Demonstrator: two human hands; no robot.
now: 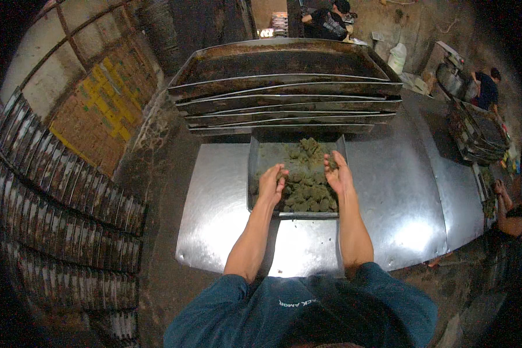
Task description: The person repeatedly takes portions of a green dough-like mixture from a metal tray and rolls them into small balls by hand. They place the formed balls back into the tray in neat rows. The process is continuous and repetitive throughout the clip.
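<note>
A shallow metal tray lies before me with clumps of crumbly green dough in it. The larger mass spreads over its near half, and a smaller heap sits toward the far side. Over the tray's left part, my left hand has its fingers curled round a bit of the dough. My right hand is at the tray's right wall, fingers bent inward with a green clump against them. Both palms face each other across the dough.
Large dark baking trays are stacked just beyond my tray on the metal table. Racks of trays line the left. Another tray stack stands right, near a co-worker's hand. Other people work farther back.
</note>
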